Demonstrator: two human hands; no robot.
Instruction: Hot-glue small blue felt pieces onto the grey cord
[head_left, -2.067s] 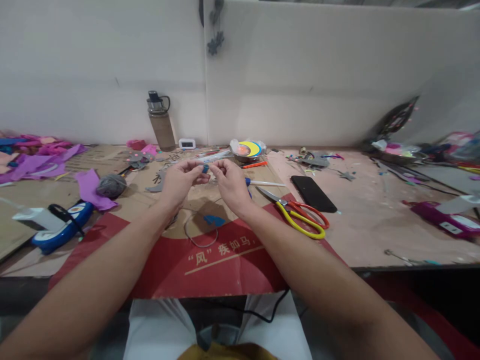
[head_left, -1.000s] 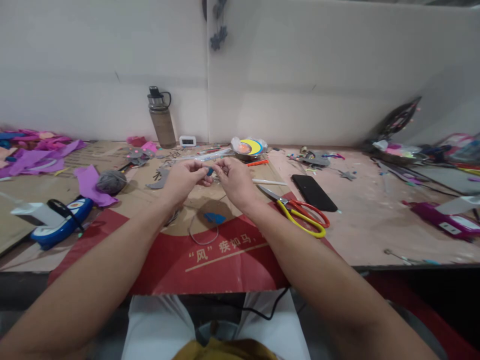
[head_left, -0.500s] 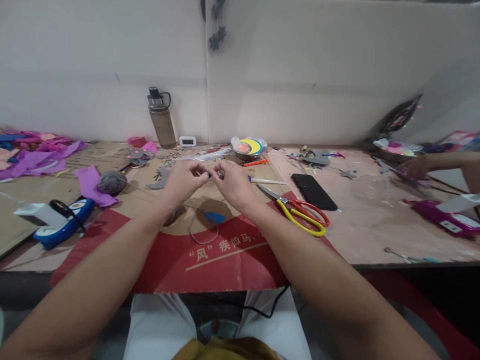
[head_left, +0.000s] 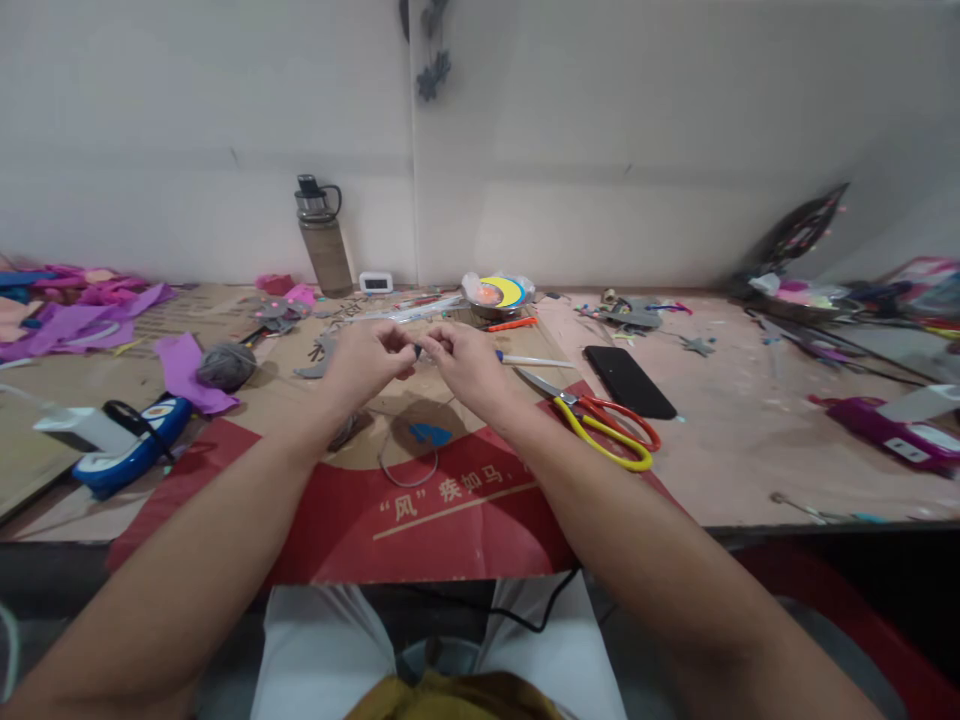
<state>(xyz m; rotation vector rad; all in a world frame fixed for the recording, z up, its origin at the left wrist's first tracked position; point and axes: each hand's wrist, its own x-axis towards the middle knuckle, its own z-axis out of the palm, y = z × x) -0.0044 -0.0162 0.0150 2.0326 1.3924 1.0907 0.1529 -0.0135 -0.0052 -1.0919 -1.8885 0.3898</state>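
Note:
My left hand (head_left: 373,358) and my right hand (head_left: 466,366) meet above the middle of the cardboard sheet, each in a pinch. A tiny dark piece shows between the fingertips, too small to name. Below them is a blue cut-out piece (head_left: 430,434), beside a loop of thin grey yarn (head_left: 409,484). A grey cut-out (head_left: 319,366) lies left of my left hand. Just past my right hand rests a thin white stick (head_left: 538,362) with a blue part near it. Scissors (head_left: 570,398) with one red and one yellow handle lie half open close to my right forearm.
A black phone (head_left: 628,382) lies right of the scissors. A ball of grey yarn (head_left: 226,366) and a blue power strip (head_left: 133,447) are at left. Behind stand a bottle (head_left: 324,245), a small white clock (head_left: 376,282) and a bowl (head_left: 487,308). A magenta power strip (head_left: 885,430) is at right.
My fingertips have shifted slightly while staying together, and the dark piece shows more plainly between them. Another person's hand at the far right has left the view.

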